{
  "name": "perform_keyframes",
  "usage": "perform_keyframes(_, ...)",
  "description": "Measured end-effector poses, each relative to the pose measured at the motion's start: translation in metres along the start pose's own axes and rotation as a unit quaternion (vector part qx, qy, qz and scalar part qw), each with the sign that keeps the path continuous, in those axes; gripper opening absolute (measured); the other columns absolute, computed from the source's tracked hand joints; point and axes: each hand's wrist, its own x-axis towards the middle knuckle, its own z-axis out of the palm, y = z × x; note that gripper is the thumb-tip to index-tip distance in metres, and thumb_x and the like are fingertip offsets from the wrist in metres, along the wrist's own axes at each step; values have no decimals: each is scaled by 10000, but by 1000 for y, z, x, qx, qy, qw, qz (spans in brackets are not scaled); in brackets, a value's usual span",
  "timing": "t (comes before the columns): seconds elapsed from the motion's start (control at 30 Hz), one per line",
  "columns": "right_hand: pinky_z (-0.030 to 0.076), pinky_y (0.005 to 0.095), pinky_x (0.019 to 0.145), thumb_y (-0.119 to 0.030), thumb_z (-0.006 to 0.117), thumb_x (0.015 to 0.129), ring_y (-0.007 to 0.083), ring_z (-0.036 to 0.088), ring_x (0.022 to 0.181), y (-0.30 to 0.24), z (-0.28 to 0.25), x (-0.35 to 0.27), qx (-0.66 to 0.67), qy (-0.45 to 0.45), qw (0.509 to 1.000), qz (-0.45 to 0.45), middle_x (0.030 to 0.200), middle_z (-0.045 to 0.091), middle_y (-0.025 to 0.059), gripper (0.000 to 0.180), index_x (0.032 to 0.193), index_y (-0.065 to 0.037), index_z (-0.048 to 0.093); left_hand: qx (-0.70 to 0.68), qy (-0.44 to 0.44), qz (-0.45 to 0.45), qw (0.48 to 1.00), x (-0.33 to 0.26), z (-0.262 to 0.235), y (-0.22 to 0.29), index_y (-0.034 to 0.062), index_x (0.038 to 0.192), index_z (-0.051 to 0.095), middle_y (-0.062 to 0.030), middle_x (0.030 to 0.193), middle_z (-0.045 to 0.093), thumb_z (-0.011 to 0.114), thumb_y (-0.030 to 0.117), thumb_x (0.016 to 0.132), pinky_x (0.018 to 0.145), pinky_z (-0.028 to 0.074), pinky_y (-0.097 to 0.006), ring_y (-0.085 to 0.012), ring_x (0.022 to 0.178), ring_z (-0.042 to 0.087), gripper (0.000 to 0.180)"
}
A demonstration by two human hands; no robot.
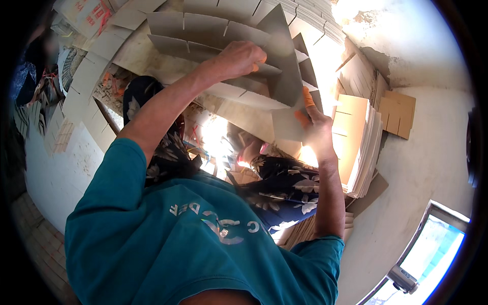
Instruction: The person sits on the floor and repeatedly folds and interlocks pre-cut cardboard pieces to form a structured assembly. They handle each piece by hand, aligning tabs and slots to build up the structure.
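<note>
A partly assembled grey cardboard divider grid (208, 29) rests on a pale board in front of me, its long slotted strips standing on edge. A wide cardboard strip (282, 58) crosses them at the right end. My left hand (238, 58), with orange finger covers, is closed over one of the long strips near the middle of the grid; its fingertips are partly hidden. My right hand (318, 124), also in orange finger covers, grips the near end of the crosswise cardboard, thumb and fingers apart around it.
A stack of slotted cardboard sheets (356, 147) stands at the right by the wall. More flat cardboard (315, 18) lies at the far right. A printed carton (84, 18) is at the far left. Loose cardboard pieces (84, 76) lie at the left, near another person (30, 76).
</note>
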Motion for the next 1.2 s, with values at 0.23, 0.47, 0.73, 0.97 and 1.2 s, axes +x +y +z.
perform_keyframes(0.23, 487, 258, 669, 58, 598, 831, 189, 588, 703, 3, 2, 2, -161, 2, 985, -63, 812, 594, 93, 597, 1386, -77, 427, 4, -40, -39, 998, 7, -4, 2, 4, 921, 661, -178, 785, 644, 688, 74, 727, 707, 492, -424, -354, 774, 616, 208)
perform_keyframes(0.47, 500, 326, 632, 65, 593, 818, 299, 602, 634, 3, 13, -10, -176, 67, 978, -92, 761, 591, 176, 651, 1411, -100, 381, 151, 103, 6, 983, 35, -18, -43, 29, 992, 611, -168, 932, 609, 651, 73, 755, 759, 455, -434, -339, 908, 571, 244)
perform_keyframes(0.73, 492, 389, 615, 25, 616, 811, 341, 597, 654, 8, 17, -3, -208, -21, 973, -99, 775, 600, 187, 581, 1356, -84, 446, 149, 42, 4, 988, 38, -3, -57, 18, 848, 579, -154, 874, 623, 520, -43, 706, 737, 481, -453, -346, 902, 596, 166)
perform_keyframes(0.97, 523, 356, 659, -53, 667, 812, 276, 633, 701, 33, -20, -25, -233, 133, 958, -103, 848, 647, 117, 402, 1203, -106, 594, 57, 97, -13, 994, 25, -7, -50, 71, 1189, 578, -110, 1195, 596, 622, 81, 807, 901, 456, -382, -292, 1102, 548, 384)
perform_keyframes(1.2, 529, 373, 749, -322, 678, 836, 305, 588, 914, 145, -99, -130, -567, 371, 730, 90, 1000, 613, 161, 503, 1230, -40, 543, 6, 167, -6, 986, -7, -38, -18, 92, 1243, 567, -101, 1149, 623, 669, 41, 803, 870, 479, -348, -269, 1038, 597, 455)
